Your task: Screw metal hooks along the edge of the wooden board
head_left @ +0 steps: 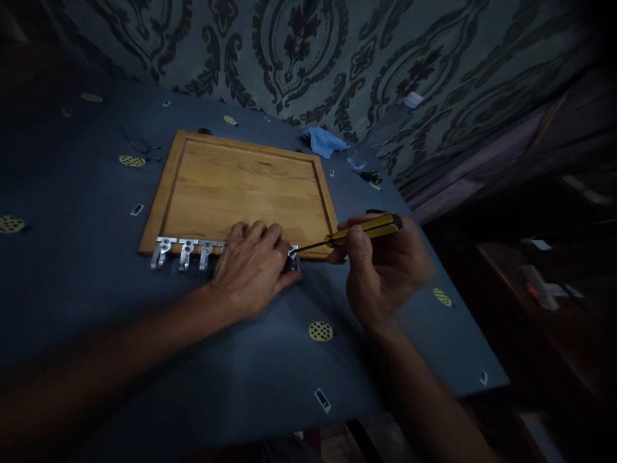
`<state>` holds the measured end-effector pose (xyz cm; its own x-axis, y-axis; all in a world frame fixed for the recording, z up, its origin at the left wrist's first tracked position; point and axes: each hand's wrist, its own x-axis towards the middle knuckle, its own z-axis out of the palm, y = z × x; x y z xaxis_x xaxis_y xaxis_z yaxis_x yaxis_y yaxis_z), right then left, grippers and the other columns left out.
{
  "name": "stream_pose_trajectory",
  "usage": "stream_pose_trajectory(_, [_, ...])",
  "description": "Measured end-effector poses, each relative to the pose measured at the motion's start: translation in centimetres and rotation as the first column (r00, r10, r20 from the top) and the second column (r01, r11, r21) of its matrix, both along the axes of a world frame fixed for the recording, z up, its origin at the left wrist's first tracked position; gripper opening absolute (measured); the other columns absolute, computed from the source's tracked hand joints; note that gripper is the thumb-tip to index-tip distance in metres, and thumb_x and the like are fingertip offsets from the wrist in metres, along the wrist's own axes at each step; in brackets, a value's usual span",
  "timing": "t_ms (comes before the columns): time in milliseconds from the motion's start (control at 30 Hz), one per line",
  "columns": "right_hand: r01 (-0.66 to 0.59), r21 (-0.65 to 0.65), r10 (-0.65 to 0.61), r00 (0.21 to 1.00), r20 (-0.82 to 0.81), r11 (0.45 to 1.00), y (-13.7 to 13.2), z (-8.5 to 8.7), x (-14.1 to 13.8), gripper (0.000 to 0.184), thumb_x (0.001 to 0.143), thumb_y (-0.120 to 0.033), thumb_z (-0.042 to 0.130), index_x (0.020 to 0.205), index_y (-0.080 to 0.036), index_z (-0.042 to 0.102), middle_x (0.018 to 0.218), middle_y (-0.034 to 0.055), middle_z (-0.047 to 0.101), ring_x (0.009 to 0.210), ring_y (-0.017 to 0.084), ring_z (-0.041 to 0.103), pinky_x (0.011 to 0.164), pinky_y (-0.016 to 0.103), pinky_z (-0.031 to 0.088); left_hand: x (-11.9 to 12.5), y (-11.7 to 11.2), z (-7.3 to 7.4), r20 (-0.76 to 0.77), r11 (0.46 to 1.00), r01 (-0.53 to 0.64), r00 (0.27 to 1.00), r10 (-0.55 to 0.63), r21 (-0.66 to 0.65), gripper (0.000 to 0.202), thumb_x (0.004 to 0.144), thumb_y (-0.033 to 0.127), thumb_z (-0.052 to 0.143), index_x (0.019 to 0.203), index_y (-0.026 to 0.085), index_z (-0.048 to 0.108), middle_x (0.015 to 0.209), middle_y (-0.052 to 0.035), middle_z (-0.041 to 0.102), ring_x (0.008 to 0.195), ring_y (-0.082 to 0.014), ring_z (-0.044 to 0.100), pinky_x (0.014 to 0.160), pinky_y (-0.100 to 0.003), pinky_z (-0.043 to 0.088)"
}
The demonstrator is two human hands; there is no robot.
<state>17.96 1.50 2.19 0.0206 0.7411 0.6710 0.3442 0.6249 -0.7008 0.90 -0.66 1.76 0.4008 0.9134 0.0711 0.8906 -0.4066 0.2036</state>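
Note:
A framed wooden panel [245, 183] lies flat, with a row of several silver metal hooks [186, 254] along its near edge. Curled over that edge, my left hand [253, 267] covers part of the row; its thumb and bent fingers close around the rightmost metal hook [294, 258]. My right hand [385, 270] is closed on the yellow and black handle of a screwdriver [366, 230]. The screwdriver slants down to the left, its tip at the rightmost hook. Whether the tip sits in a screw is too small to tell.
Blue patterned cloth covers the table [193, 373]. Beyond the panel's far right corner are a blue rag [325, 141], a clear plastic bottle [385, 132] and a small dark object [370, 176]. A patterned curtain [299, 51] hangs behind; the table's right edge borders a dark area.

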Motion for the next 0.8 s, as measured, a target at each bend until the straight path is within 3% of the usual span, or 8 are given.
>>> stream_pose_trajectory(333, [-0.025, -0.016, 0.025, 0.999, 0.036, 1.0, 0.0, 0.2, 0.1, 0.011, 0.094, -0.035, 0.07, 0.093, -0.025, 0.067, 0.077, -0.0043, 0.064, 0.051, 0.009, 0.062, 0.048, 0.024, 0.053, 0.1, 0.1, 0.1, 0.004, 1.0, -0.004, 1.0, 0.004, -0.005, 0.045, 0.099, 0.051, 0.058, 0.123, 0.014, 0.069, 0.121, -0.0131, 0.064, 0.119, -0.0344, 0.055, 0.102, -0.052, 0.041])
stream_pose_trajectory(500, [-0.101, -0.086, 0.103, 0.995, 0.011, 0.991, 0.3, 0.8, 0.3, 0.017, 0.093, -0.04, 0.071, 0.092, -0.023, 0.069, 0.077, -0.0038, 0.065, 0.051, 0.009, 0.063, 0.049, 0.024, 0.055, 0.1, 0.1, -0.1, 0.009, 1.0, -0.004, 1.0, 0.004, 0.02, 0.045, 0.098, 0.052, 0.06, 0.119, 0.014, 0.07, 0.118, -0.0128, 0.065, 0.115, -0.033, 0.055, 0.098, -0.05, 0.041])
stream_pose_trajectory(700, [-0.169, -0.213, 0.181, 0.983, 0.037, 0.962, 0.5, 1.6, 1.0, 0.02, 0.092, -0.041, 0.072, 0.104, -0.025, 0.074, 0.088, -0.001, 0.07, 0.057, 0.011, 0.067, 0.055, 0.026, 0.059, 0.0, 0.0, -0.6, 0.015, 0.994, -0.005, 1.0, 0.004, 0.107, 0.043, 0.097, 0.054, 0.061, 0.113, 0.016, 0.071, 0.115, -0.0114, 0.066, 0.111, -0.0304, 0.055, 0.096, -0.046, 0.04])
stream_pose_trajectory(800, [-0.181, -0.197, 0.192, 0.981, 0.041, 0.964, 0.6, 1.6, 1.1, 0.015, 0.091, -0.037, 0.073, 0.1, -0.025, 0.075, 0.09, -0.0004, 0.07, 0.057, 0.011, 0.067, 0.053, 0.026, 0.058, 0.0, 0.0, -0.4, 0.016, 0.997, -0.001, 1.0, 0.0, 0.071, 0.045, 0.097, 0.054, 0.06, 0.116, 0.015, 0.07, 0.116, -0.0123, 0.065, 0.112, -0.0316, 0.055, 0.096, -0.048, 0.04])
